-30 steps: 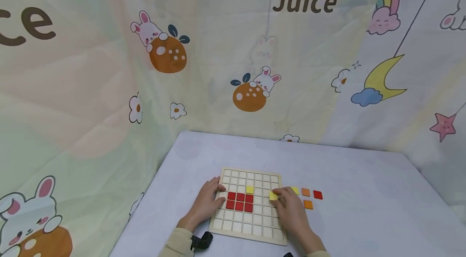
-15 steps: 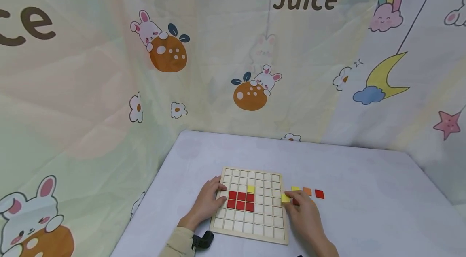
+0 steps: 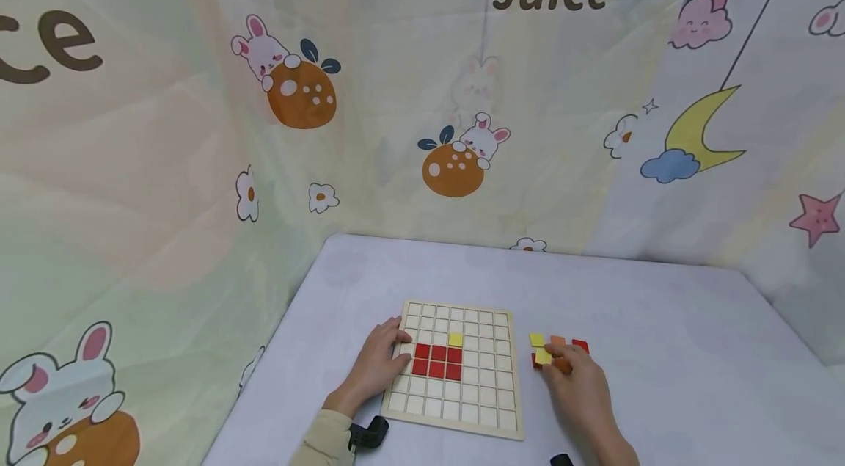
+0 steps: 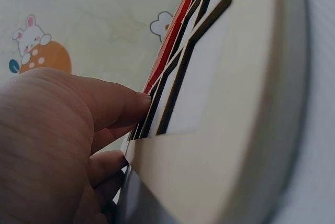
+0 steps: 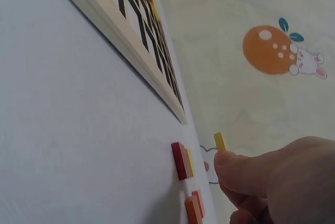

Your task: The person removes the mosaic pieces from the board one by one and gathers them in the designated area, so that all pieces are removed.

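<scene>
My left hand (image 3: 378, 358) rests at the left edge of a pale wooden grid board (image 3: 485, 435), thumb and fingertips touching it. In the left wrist view the thumb lies close beside the board's cells. Several red tiles (image 3: 437, 353) fill two rows of cells, and one yellow tile (image 3: 455, 339) sits just above their right end. Right of the board, my right hand (image 3: 582, 385) pinches another yellow tile (image 5: 220, 141) between thumb and finger. That tile is held up over the loose tiles, partly covering a dark red tile (image 5: 179, 160).
Loose tiles on the white table (image 3: 680, 348) include a yellow one (image 3: 536, 340), an orange one (image 3: 557, 340) and a red one (image 3: 580, 345). My right hand partly hides an orange tile (image 5: 193, 209). A printed curtain (image 3: 370, 84) hangs behind the table.
My right hand has moved right, carrying the pinched yellow tile off the board's right edge to above the loose tiles. My left hand has stayed at the board's left edge.
</scene>
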`<state>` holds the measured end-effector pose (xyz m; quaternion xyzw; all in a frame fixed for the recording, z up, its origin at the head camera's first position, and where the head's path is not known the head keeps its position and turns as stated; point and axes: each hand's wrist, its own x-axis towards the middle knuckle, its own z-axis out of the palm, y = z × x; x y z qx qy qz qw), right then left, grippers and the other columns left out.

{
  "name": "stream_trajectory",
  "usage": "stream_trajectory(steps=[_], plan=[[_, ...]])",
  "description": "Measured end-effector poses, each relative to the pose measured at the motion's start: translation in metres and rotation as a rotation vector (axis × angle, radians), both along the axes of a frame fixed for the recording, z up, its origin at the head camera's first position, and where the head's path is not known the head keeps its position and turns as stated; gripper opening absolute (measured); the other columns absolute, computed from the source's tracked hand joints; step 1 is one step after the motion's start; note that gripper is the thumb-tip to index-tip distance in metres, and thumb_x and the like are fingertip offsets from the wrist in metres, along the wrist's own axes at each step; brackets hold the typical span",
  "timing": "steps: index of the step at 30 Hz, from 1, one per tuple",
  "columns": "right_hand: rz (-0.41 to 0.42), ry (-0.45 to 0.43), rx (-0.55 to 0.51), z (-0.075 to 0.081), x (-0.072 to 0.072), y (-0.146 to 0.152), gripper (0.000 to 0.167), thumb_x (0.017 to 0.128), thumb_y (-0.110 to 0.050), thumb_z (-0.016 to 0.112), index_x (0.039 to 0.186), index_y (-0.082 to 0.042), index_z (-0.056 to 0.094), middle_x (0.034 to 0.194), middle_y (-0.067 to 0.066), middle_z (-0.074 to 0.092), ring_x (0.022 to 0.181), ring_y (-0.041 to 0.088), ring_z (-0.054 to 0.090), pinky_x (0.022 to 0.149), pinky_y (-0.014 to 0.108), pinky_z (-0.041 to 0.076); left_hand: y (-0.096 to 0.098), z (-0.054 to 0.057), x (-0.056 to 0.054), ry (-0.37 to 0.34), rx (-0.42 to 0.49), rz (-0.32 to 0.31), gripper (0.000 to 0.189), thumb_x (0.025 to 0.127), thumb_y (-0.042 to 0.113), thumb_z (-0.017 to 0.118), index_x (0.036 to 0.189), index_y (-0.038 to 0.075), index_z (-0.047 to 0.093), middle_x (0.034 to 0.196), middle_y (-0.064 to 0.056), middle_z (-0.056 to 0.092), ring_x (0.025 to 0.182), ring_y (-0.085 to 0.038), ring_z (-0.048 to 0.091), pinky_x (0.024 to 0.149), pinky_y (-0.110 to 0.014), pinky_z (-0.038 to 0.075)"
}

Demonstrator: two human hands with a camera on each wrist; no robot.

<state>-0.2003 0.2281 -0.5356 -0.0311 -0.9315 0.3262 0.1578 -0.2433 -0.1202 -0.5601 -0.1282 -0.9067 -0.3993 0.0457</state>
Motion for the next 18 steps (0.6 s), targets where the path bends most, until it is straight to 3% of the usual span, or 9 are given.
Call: stream_trajectory(steps=[2,5,18], plan=[[-0.027,-0.036,-0.006,0.000,0.001,0.005,0.035,0.082,-0.003,0.075,0.116,-0.003,0.069,0.109,0.013,0.065,0.090,0.028,0.060,0.078,0.043,0.057,0.000,0.000,0.000,0.003,0.003,-0.004,0.019,0.088,0.012,0.068,0.106,0.013,0.063,0.151,-0.015,0.040,0.143,-0.034,0.031,0.120,-0.049,0.021],[-0.056,-0.093,-0.017,0.000,0.001,0.012,0.036,0.085,-0.006,0.073,0.119,-0.001,0.066,0.112,0.017,0.063,0.097,0.034,0.059,0.086,0.053,0.055,0.000,0.000,0.000,0.003,0.003,-0.003,0.019,0.088,0.012,0.068,0.107,0.013,0.063,0.151,-0.015,0.040,0.143,-0.034,0.031,0.120,-0.049,0.022],[-0.102,-0.185,-0.002,0.000,-0.001,0.032,0.036,0.088,-0.006,0.070,0.123,0.001,0.063,0.123,0.025,0.056,0.101,0.040,0.055,0.087,0.056,0.054,0.001,0.000,0.000,0.006,0.004,-0.006,0.019,0.089,0.012,0.067,0.107,0.013,0.063,0.151,-0.015,0.040,0.143,-0.033,0.031,0.121,-0.048,0.021]])
